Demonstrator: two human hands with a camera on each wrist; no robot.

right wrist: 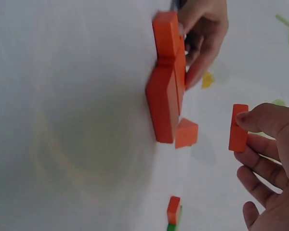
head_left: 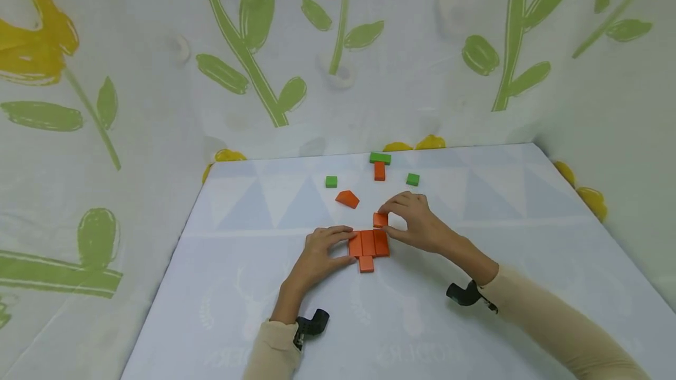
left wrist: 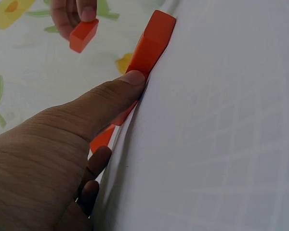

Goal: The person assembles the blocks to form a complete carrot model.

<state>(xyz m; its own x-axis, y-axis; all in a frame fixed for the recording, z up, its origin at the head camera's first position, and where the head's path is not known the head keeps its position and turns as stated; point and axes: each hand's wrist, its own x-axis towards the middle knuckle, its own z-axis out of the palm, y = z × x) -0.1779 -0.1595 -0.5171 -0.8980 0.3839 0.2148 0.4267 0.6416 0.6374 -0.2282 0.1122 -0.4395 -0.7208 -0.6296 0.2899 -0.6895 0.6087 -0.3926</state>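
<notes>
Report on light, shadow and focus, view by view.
Head view: soft, even light, with a faint shadow on the table below the right hand; left wrist view: dimmer, skin creases on the left hand clear; right wrist view: a broad, soft shadow beside the orange blocks, whose edges look slightly blurred.

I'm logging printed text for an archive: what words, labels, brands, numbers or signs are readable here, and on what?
None reads clearly.
White tabletop: pale lettering at the bottom of the head view, right of centre, too faint to read; another patch lies left, equally illegible.
Orange blocks and green blocks: no text visible.
</notes>
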